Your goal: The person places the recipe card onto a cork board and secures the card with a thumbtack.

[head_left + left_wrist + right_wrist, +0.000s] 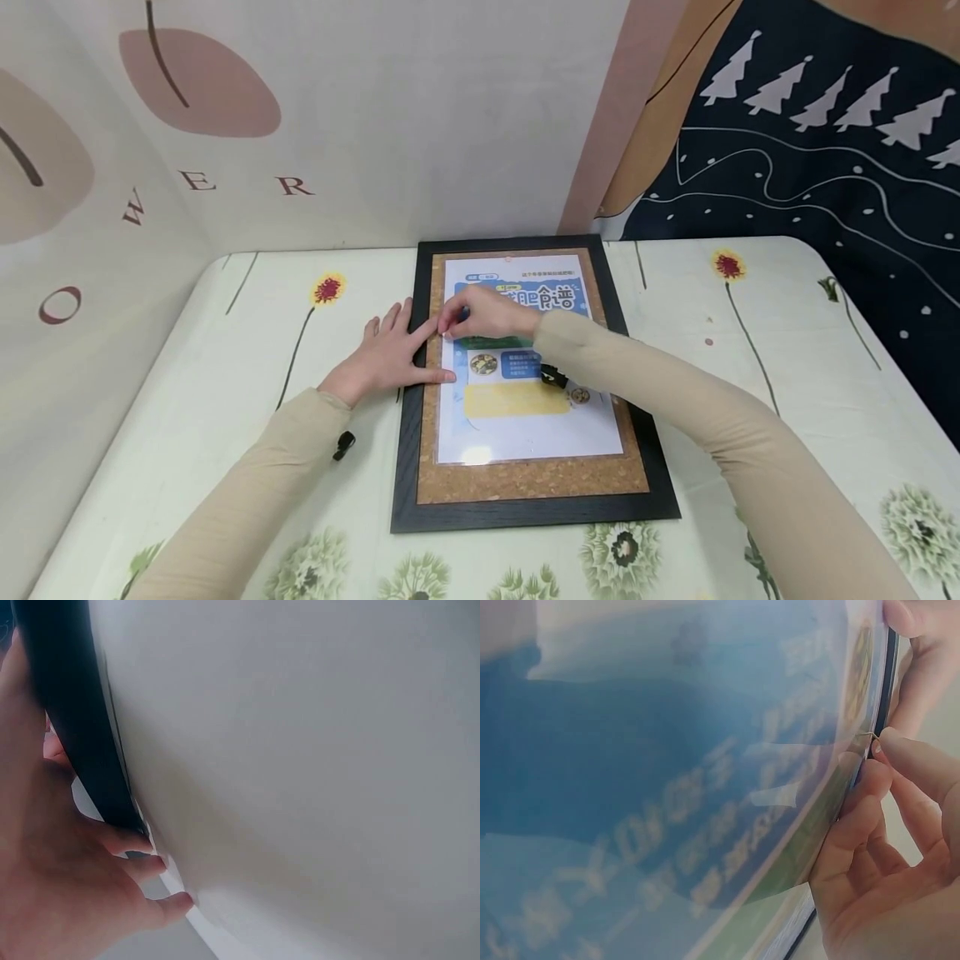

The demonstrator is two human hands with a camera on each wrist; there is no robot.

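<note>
A cork board [532,482] in a black frame [536,514] lies on the table, bearing a glossy printed poster [525,437] with blue, green and yellow areas. At the poster's left edge, my right hand [491,313] pinches a small pin between thumb and fingertips. The right wrist view shows the pin's thin metal shaft [867,735] against the sheet. My left hand [386,357] spreads over the frame's left side, its thumb lying on the poster's edge and its index fingertip beside the right fingers. Other left fingers [171,904] reach onto the tablecloth.
A pale flowered tablecloth [712,342] covers the table. Behind the board hangs a light printed curtain [450,125], with a dark one patterned with trees [787,183] at the right. Small black clips [344,445] hang at the sleeves.
</note>
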